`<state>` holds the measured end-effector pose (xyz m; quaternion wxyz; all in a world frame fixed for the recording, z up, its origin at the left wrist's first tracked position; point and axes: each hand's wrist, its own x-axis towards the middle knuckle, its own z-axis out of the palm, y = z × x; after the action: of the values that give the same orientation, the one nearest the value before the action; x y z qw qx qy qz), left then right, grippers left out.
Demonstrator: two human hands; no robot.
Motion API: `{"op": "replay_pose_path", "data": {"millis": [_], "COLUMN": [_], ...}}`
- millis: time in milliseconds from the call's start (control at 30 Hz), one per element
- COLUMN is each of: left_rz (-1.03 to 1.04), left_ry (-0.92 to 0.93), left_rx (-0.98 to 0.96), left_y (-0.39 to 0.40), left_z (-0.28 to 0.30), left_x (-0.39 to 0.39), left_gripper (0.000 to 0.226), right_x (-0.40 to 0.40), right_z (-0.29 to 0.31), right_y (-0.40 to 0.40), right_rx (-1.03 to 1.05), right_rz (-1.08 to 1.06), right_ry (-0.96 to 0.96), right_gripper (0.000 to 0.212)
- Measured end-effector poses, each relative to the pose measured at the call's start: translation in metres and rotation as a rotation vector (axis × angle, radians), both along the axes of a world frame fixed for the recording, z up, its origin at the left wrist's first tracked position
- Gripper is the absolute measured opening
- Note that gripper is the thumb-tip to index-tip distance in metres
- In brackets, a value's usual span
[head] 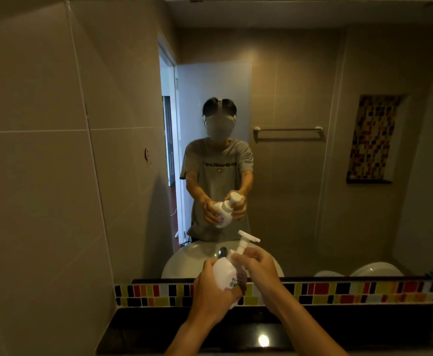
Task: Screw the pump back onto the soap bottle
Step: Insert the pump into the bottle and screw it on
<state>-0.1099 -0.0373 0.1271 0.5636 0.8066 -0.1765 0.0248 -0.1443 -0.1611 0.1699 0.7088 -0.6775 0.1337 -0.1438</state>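
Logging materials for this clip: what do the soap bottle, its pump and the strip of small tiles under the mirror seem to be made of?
Soap bottle: probably plastic, opaque white with a soft sheen and a printed label. Pump: likely plastic too, plain white moulded nozzle and stem. Tile strip: small glossy mosaic pieces in black, red, yellow and white, glass or glazed ceramic; the picture cannot settle which.

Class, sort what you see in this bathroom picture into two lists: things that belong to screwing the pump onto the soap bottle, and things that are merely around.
Part of the job:
soap bottle, held in the left hand
pump, gripped at its collar by the right hand

Just around:
mirror
mosaic tile strip
dark countertop
towel rail and washbasin, both seen in the mirror
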Motion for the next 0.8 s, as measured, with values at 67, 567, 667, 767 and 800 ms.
{"op": "replay_pose_path", "data": {"millis": [67, 567, 667, 767, 800], "left_rz": [-0.005, -0.045, -0.152, -0.223, -0.205], "left_ry": [-0.002, 0.008, 0.080, 0.114, 0.107], "left_rx": [-0.024, -0.094, -0.087, -0.080, -0.084], "left_y": [0.003, 0.012, 0.016, 0.017, 0.016], "left_z": [-0.001, 0.009, 0.010, 0.009, 0.007], "left_x": [0.002, 0.003, 0.006, 0.005, 0.004], "left_gripper": [0.071, 0.068, 0.064, 0.056, 0.057], "right_x": [0.000, 0.007, 0.007, 0.008, 0.009], "right_z": [0.001, 0.002, 0.002, 0.002, 0.001], "right_y": [-0.006, 0.005, -0.002, -0.002, -0.002], "right_rx": [0.047, 0.034, 0.069, 0.080, 0.062], "right_rz": [-0.023, -0.029, 0.044, 0.070, 0.062], "right_ry": [0.004, -0.002, 0.007, -0.004, -0.002], "right_gripper": [0.032, 0.040, 0.032, 0.026, 0.026]}}
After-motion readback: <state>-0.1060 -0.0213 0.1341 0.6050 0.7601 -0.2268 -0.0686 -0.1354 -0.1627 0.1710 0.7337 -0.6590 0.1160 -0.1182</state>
